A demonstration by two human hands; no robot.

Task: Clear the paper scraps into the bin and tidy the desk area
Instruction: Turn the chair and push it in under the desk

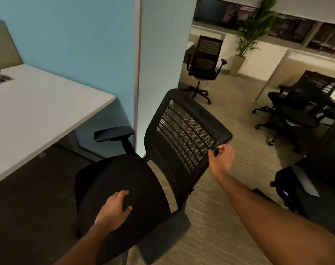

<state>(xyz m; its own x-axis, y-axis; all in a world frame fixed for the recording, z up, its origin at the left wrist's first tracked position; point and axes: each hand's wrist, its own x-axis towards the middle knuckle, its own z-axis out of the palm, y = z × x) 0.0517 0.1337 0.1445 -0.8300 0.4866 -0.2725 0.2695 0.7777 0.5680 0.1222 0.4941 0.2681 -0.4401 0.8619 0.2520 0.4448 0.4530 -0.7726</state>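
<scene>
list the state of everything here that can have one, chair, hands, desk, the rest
near office chair: held by both hands, seat empty, not yet under the desk
left hand: flat on the seat, fingers over its edge
right hand: closed on the backrest edge
desk: top bare, no scraps in view
far chair: upright, unoccupied
potted plant: upright in its pot

The office chair [128,188] hides its own base and wheels.
</scene>
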